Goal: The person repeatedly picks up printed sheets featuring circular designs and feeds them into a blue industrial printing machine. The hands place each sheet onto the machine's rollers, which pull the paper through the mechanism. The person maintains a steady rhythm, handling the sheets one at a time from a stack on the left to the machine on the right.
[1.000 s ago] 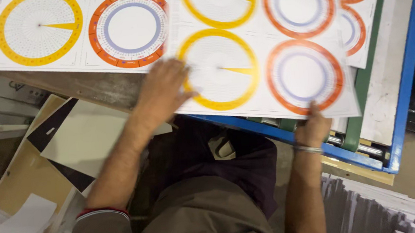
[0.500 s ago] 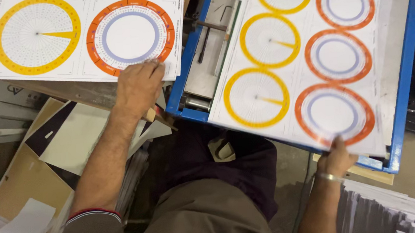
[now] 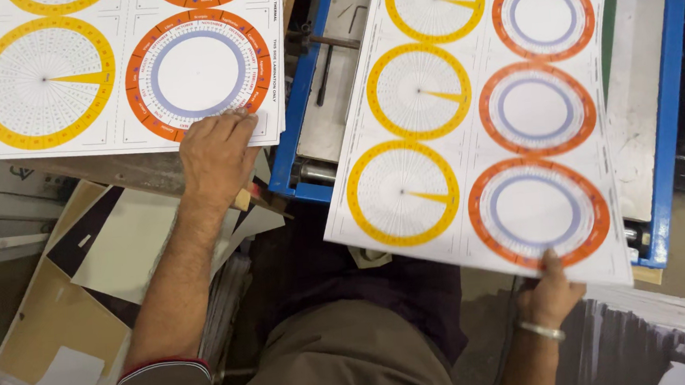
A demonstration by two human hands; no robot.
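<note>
Two white printed sheets with yellow and orange dial rings. Left hand (image 3: pixel 213 154) flat on the left sheet (image 3: pixel 105 73), fingers spread, not gripping. Right hand (image 3: pixel 550 294) pinching the near edge of the right sheet (image 3: pixel 475 117), long axis running away, tilted slightly. Underneath, blue metal machine frame (image 3: pixel 298 98). Down left, probably scrap cardboard offcuts (image 3: pixel 59 321).

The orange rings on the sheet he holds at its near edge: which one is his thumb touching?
The nearest orange ring, lowest of three in that column on the right sheet. His right hand pinches the edge just under it; the other two lie farther up.
</note>
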